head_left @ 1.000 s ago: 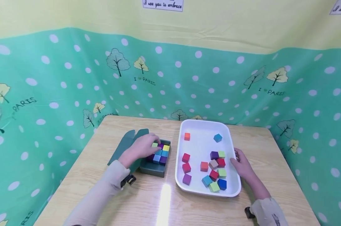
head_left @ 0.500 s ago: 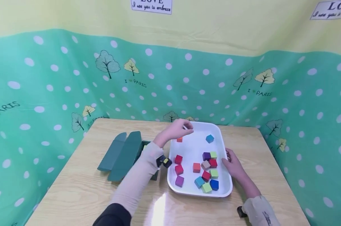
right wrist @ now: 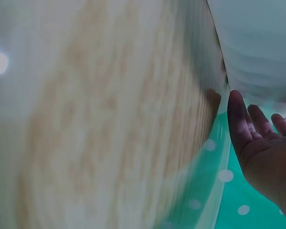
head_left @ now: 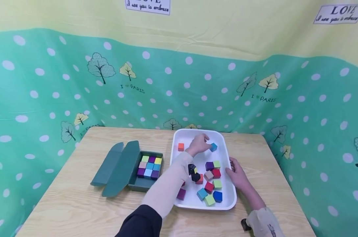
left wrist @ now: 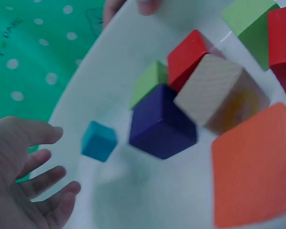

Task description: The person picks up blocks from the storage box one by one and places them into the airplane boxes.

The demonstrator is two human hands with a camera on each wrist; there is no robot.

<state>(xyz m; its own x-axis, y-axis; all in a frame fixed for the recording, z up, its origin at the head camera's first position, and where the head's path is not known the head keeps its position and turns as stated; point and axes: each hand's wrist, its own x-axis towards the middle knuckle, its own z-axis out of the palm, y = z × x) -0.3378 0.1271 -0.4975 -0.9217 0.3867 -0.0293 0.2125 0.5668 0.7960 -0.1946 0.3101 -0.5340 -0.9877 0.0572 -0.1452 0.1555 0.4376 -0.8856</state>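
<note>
My left hand (head_left: 199, 144) is over the far part of the white tray (head_left: 173, 144), beside a teal cube (head_left: 213, 147). In the left wrist view, its thumb and fingers are spread apart and hold nothing, with the teal cube (left wrist: 99, 141) just beyond the fingertips. On the tray's right side, my right hand (head_left: 237, 174) grips the rim, thumb over the edge and fingers outside. Several coloured cubes lie loose in the tray, among them a purple one (head_left: 209, 166), a plain wood one (head_left: 208, 175) and a dark blue one (head_left: 217, 197). My left forearm covers part of the tray's left side.
Left of the tray stands a dark green box (head_left: 140, 185) with its lid folded open to the left. Cubes in rows fill its far part, including a yellow one (head_left: 158, 161). The wooden table (head_left: 78, 197) meets a green dotted curtain (head_left: 155, 95) behind.
My left hand has moved right from the green box, across the tray to the teal cube. My right hand stays on the tray rim. The head view has shifted to the right.
</note>
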